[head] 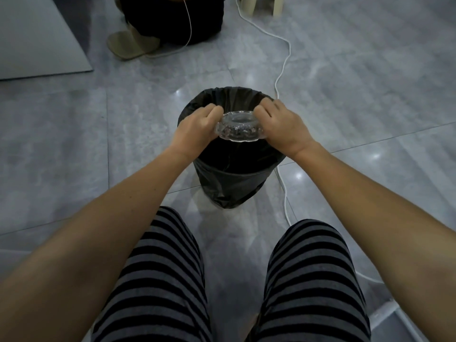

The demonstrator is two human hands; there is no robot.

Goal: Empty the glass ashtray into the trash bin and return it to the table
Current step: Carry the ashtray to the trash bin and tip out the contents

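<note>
The clear glass ashtray (238, 126) hangs over the mouth of the trash bin (229, 183), a round bin lined with a black bag. The ashtray is tipped over so that its base faces me, and dark bits show through the glass. My left hand (197, 129) grips its left rim and my right hand (283, 127) grips its right rim. Both arms reach forward over my striped trouser legs. The table is out of view.
A white cable (283, 70) runs along the tiled floor past the bin's right side. Another person's sandalled foot (130, 44) and dark clothing are at the far left, a grey mat (37, 40) beside them. Pale stool legs (261, 4) stand at the top.
</note>
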